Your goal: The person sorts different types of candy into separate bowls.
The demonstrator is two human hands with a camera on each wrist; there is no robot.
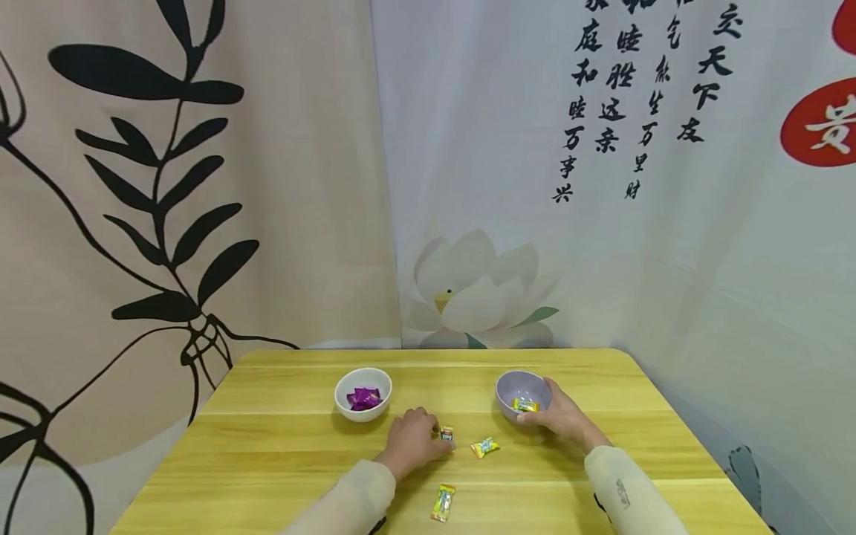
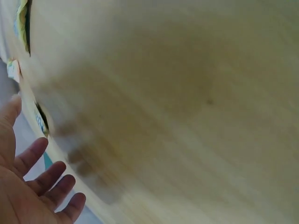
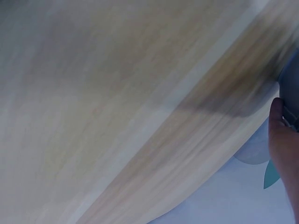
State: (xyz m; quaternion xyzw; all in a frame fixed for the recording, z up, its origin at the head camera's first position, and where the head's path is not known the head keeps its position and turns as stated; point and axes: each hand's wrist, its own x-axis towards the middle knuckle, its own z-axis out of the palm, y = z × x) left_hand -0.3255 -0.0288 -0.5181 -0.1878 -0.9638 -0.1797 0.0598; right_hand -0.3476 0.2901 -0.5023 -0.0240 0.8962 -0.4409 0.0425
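Observation:
My left hand is over the middle of the table, fingers spread around a small wrapped candy. In the left wrist view the thumb and fingers stand apart with nothing pinched, and a candy lies just past the fingertips. With my right hand I grip the grey-purple bowl by its right side, thumb at the near rim. A yellow-wrapped candy lies inside that bowl. Between the hands is another yellow candy, and one more lies closer to me.
A white bowl holding purple-wrapped candies stands at the back left of the wooden table. Behind the table's far edge hangs a printed curtain with plants and writing.

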